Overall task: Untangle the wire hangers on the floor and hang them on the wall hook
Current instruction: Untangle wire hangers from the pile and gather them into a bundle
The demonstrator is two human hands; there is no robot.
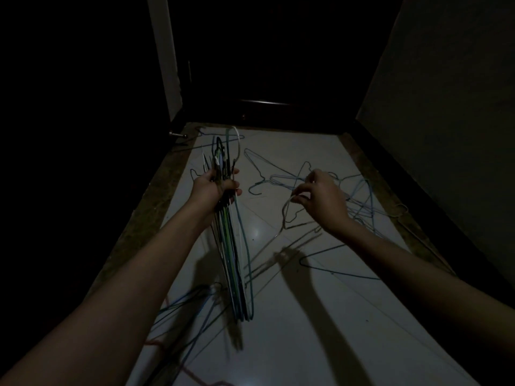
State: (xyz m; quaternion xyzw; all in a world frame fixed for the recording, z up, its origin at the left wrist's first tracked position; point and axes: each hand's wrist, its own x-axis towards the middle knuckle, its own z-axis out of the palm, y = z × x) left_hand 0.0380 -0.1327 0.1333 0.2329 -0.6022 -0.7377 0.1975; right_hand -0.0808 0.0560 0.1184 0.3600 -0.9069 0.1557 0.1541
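Progress approx halfway: left hand (216, 185) grips sorted hanger bundle (234, 246); right hand (320, 201) pinches a pale hanger (287, 215) w/ fingertips. Tangle (359, 196) left on floor (306, 316); wall hook not in view.

Both forearms are bare up to the frame's lower edge, with no sleeve, watch, or band on them. The left hand (214, 188) and the right hand (320, 200) wear no gloves or rings. In the dim light, finer detail such as nails cannot be made out.
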